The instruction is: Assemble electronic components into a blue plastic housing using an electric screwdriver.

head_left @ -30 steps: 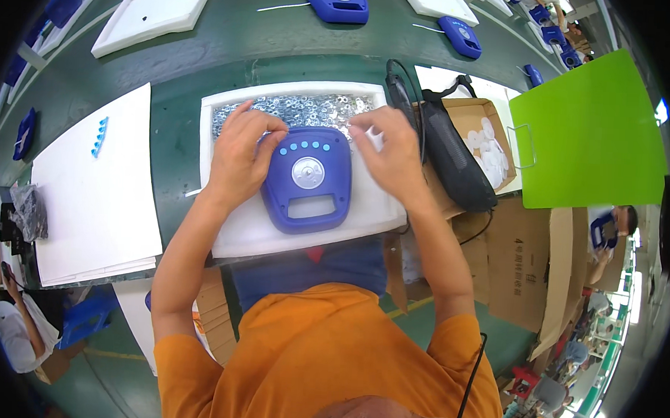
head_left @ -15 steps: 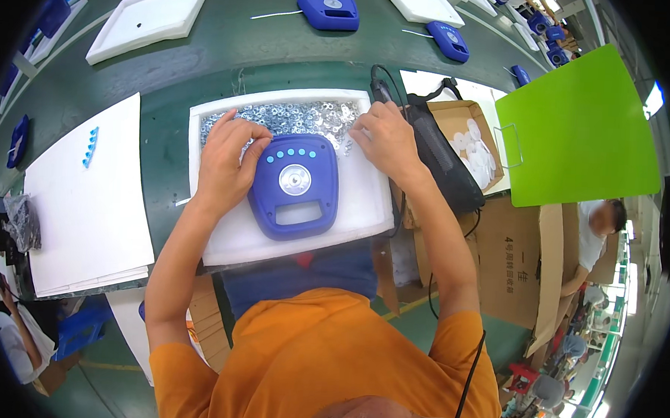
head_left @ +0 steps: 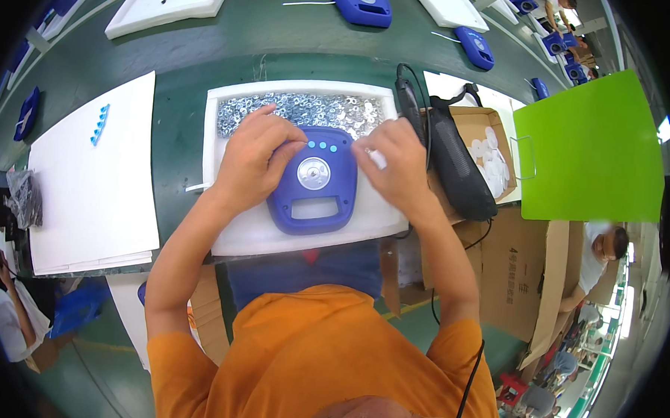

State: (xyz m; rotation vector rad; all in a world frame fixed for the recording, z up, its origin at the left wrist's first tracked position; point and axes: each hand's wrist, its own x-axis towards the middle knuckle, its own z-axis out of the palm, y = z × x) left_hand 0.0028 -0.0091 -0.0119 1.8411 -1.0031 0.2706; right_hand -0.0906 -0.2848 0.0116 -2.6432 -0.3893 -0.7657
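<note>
A blue plastic housing [head_left: 314,204] with a carry-handle opening, a round silver disc [head_left: 313,174] and a row of light-blue buttons [head_left: 323,146] lies face up on a white foam tray [head_left: 251,243]. My left hand [head_left: 259,157] is at its upper left corner, thumb and forefinger pinched together over the end of the button row. Just off the upper right edge is my right hand [head_left: 394,165], fingers curled and slightly blurred. Whatever either hand's fingertips hold is too small or hidden to make out. Loose metal washers and nuts [head_left: 317,111] fill the tray's far part.
A black mesh bag [head_left: 460,166] and a cardboard box of white pieces [head_left: 490,160] stand to the right, beside a green panel [head_left: 588,149]. White sheets [head_left: 96,191] with a blue button strip [head_left: 100,125] lie left. More blue housings [head_left: 362,5] sit on the far belt.
My right hand has come from the metal parts at the tray's far right to beside the housing. The left fingers have shifted from its left edge onto the button row. The view has shifted slightly.
</note>
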